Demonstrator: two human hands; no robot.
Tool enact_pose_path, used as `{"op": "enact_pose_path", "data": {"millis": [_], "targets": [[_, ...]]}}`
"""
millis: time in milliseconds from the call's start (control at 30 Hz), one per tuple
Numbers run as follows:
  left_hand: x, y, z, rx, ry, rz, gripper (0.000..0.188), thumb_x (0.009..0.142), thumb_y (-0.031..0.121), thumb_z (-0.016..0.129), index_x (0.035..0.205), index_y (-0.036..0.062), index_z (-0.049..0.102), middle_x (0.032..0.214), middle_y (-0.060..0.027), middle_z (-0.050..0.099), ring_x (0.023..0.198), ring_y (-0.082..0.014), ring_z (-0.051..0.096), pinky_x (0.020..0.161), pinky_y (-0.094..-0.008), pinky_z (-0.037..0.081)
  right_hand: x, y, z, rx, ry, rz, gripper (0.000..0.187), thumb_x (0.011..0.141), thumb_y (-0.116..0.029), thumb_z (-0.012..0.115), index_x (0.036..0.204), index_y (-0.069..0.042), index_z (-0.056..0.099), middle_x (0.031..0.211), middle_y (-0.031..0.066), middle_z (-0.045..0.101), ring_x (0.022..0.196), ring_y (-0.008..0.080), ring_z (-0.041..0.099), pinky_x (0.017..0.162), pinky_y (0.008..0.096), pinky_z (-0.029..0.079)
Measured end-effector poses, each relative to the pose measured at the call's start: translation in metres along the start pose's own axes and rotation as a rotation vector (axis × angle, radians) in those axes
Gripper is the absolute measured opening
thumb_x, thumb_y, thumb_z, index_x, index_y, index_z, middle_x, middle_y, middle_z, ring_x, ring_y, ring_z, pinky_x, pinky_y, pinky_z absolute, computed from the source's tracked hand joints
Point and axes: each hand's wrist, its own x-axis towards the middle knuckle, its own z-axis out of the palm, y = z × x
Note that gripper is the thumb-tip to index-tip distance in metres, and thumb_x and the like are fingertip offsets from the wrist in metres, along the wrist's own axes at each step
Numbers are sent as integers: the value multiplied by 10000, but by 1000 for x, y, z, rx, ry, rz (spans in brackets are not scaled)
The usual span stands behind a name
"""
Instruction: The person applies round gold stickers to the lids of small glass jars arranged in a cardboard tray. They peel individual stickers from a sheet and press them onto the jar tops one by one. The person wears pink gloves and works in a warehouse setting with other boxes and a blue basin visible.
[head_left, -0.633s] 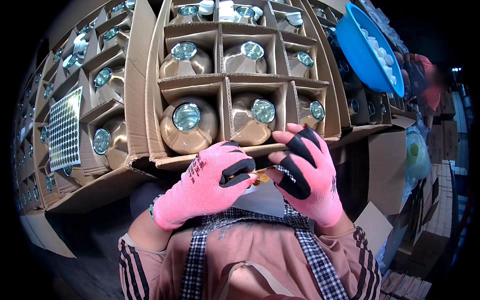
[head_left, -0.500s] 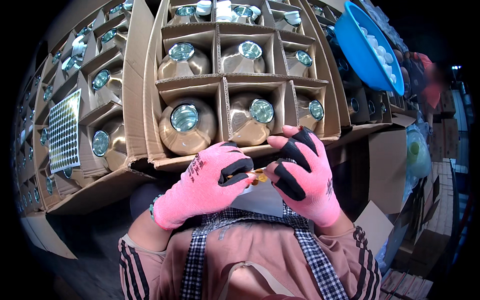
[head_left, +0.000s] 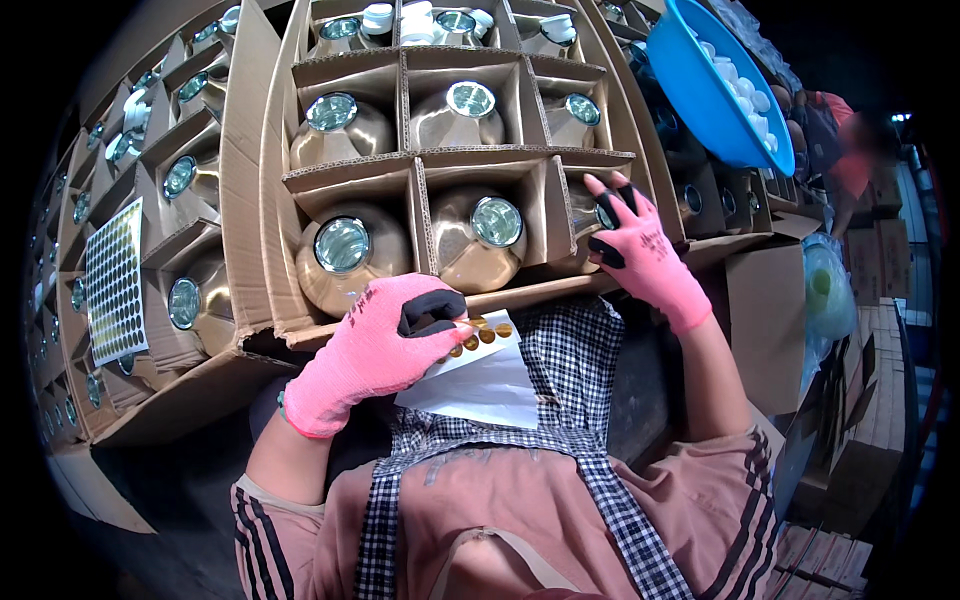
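Note:
My left hand [head_left: 385,340], in a pink glove with black finger patches, is closed on a white sticker sheet [head_left: 497,352] carrying round gold stickers. A larger white sheet [head_left: 490,393] hangs below it, over my apron. My right hand [head_left: 640,250], gloved alike with bare fingertips, reaches over the front right compartment of the carton. Its fingers are apart at the mouth of a gold glass bottle [head_left: 585,220], which they partly cover; whether they touch it I cannot tell. Another round gold bottle [head_left: 478,240] stands in the compartment beside it, and one more [head_left: 350,262] at the front left.
Cardboard dividers [head_left: 505,157] separate the bottles. A second carton [head_left: 185,360] of bottles stands at left, a sheet of round stickers [head_left: 115,285] lying on it. A blue basin [head_left: 690,95] of white caps rests at the upper right. Another person [head_left: 840,150] is beyond it.
My right hand has left the sticker sheet and moved forward and right to the front right bottle. The left hand still holds the sheet, whose gold stickers now show more fully.

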Motion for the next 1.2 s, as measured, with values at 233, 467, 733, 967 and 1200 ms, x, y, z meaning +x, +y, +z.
{"op": "enact_pose_path", "data": {"millis": [233,467,733,967,1200], "targets": [[2,0,-3,-24,-28,-19,170,713,126,639,781,-17,579,696,-97,562,629,-162,518,608,-269,422,18,16,10,-191,-127,-98,94,623,-96,663,702,-68,621,1333,106,348,1254,332,274,1003,468,266],[2,-1,-2,-57,-16,13,171,716,127,635,792,-17,582,716,-105,573,658,-171,543,633,-274,434,16,18,15,-216,-33,-37,241,596,-98,678,813,-65,579,1331,116,347,1237,330,300,995,459,273],[-1,-2,-2,-38,-33,16,167,724,140,632,786,-8,587,704,-117,577,646,-201,553,624,-286,440,4,-65,-38,469,330,-16,337,602,-102,708,893,-35,553,1037,126,548,1008,330,491,873,405,391],[-3,7,-3,-26,-44,22,176,719,143,635,789,-10,582,709,-139,574,677,-257,560,643,-314,444,21,-115,-29,523,-20,-44,231,618,-50,682,808,-22,553,774,112,539,764,299,519,693,371,423],[-5,-6,-1,43,36,176,153,680,79,633,804,0,589,779,-113,591,740,-224,556,693,-298,436,24,-120,-28,340,147,-189,209,597,-26,666,781,-68,575,836,60,563,893,269,538,787,377,414]]}}
